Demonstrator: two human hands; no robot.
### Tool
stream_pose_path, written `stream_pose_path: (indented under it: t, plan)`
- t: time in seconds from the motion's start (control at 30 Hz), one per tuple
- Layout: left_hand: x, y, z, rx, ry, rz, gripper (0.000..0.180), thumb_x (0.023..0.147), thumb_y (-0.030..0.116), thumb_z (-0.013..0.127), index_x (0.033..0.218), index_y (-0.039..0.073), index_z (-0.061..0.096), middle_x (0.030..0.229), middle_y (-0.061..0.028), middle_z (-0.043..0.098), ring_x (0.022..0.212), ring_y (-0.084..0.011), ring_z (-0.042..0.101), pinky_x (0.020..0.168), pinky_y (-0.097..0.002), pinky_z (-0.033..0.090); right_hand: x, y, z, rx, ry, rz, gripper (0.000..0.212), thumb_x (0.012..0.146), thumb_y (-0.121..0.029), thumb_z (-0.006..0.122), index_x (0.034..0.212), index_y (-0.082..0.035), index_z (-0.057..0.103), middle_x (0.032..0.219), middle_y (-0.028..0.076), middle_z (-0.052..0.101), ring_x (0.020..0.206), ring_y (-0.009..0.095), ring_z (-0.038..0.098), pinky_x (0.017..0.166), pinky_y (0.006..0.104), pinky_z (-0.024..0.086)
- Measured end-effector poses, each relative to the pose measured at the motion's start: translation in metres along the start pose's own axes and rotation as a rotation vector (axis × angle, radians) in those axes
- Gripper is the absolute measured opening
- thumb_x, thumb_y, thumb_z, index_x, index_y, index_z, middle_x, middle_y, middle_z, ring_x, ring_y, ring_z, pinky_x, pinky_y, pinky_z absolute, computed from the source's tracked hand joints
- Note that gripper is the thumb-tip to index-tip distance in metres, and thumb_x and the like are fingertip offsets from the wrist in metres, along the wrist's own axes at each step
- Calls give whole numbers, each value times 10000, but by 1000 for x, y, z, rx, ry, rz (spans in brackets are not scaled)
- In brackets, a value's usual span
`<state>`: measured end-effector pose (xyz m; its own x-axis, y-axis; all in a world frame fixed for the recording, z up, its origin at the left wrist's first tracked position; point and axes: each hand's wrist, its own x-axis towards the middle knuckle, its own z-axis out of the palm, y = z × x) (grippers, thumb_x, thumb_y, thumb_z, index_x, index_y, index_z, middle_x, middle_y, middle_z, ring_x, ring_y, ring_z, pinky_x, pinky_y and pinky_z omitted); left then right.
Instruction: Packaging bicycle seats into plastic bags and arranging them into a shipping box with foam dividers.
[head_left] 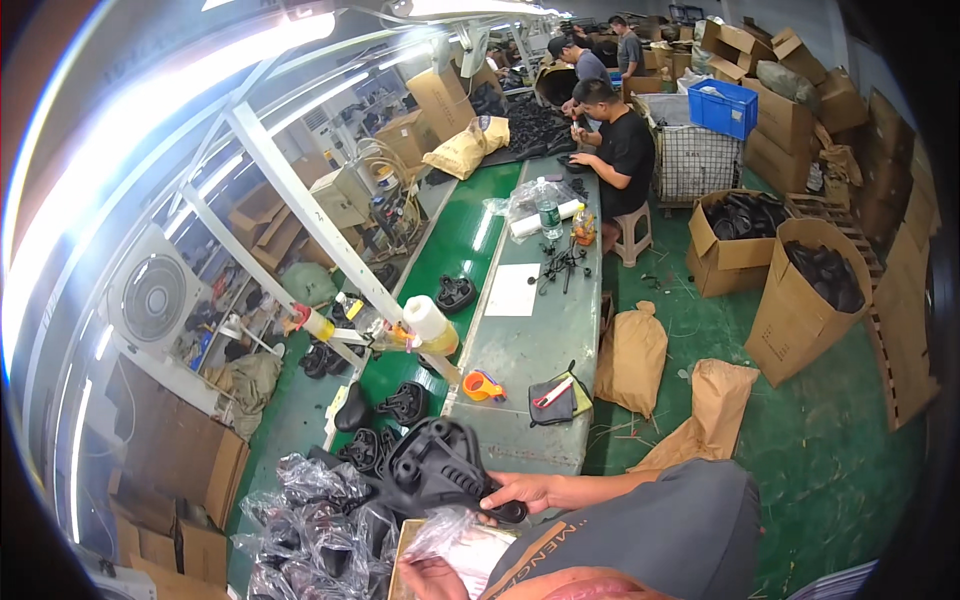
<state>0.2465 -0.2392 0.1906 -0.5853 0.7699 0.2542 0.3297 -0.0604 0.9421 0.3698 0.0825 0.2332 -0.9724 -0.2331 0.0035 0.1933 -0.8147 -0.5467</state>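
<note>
A black bicycle saddle, underside up with its ribbed moulding showing, is held in my right hand. The fingers grip its narrow end, on the right. Below it, my left hand is closed at the edge of a clear plastic bag, above an open carton of flat, pale bags. To the left lies a heap of saddles wrapped in clear plastic. Bare black saddles rest on the green surface just beyond the heap.
A grey worktable runs away from me, with an orange tape dispenser and a pouch with a red cutter. A white post slants over the green belt. A seated co-worker works farther along. Brown sacks stand at the right.
</note>
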Motion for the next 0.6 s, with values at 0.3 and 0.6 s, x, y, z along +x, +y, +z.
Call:
stream_pose_path:
  t: [0.3,0.6]
  plan:
    - [-5,-24,12,-281,284,-473,382,1072,356,664,1294,50,713,978,-36,697,824,-117,576,771,-334,420,-25,-40,23,-383,-150,-14,688,951,-189,814,1520,-41,457,1220,151,686,1080,235,695,958,396,580]
    - [80,108,93,263,416,-31,195,1014,43,657,1153,-18,780,1077,-153,789,952,-260,734,873,-376,575,-19,-11,-9,-1546,236,151,1151,810,-82,820,1724,-151,124,1340,289,675,1171,513,675,955,528,570]
